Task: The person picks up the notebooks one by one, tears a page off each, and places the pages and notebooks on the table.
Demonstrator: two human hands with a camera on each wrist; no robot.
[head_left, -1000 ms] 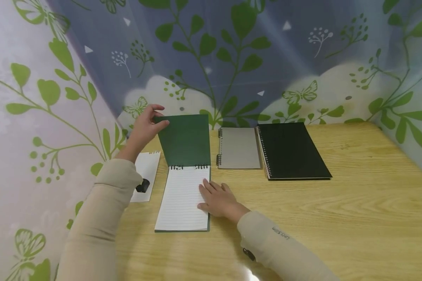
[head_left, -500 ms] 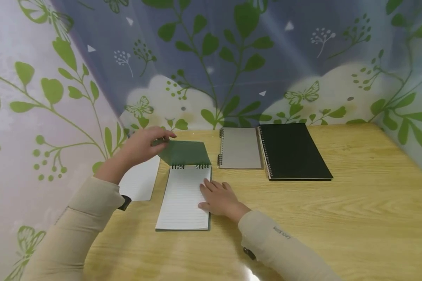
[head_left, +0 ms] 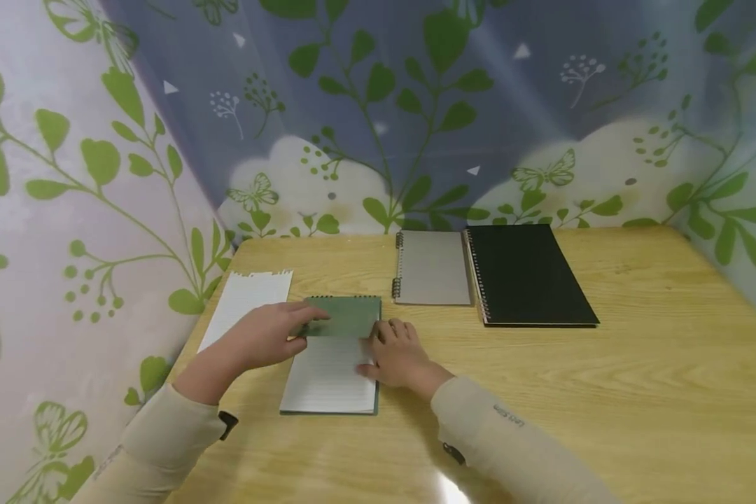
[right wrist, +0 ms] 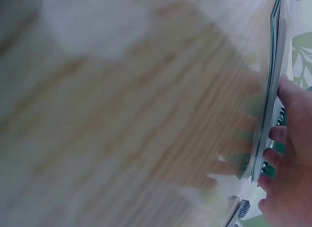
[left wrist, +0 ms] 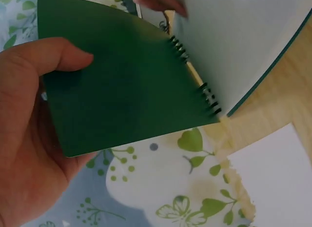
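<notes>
Item: green-covered notepad [head_left: 330, 364], on the table [head_left: 642, 378], left of and nearer than the grey notebook [head_left: 435, 268]. Its cover [head_left: 346, 316] is raised over the far part of the ruled page [head_left: 326, 389], hinged on coils [left wrist: 209, 98] at the far end.

Left hand [head_left: 264, 337]: narrow pinch on the cover near its left corner; thumb on one face, other fingers behind.

Right hand [head_left: 403, 357]: fingers loosely bent against the notepad's right edge; no firm grasp evident.

Loose sheet [head_left: 248, 301]: left of the notepad, ragged edge far, partly hidden by the left hand; contact cannot be told.

Black notebook [head_left: 529, 276]: right of the grey one, well apart from the hands.

Risks, as judged: pull from one corner could skew the cover and snag its holes on the coils; right fingers could be caught beneath it; light right-hand pressure could let the notepad slide; the left hand could drag the loose sheet.
</notes>
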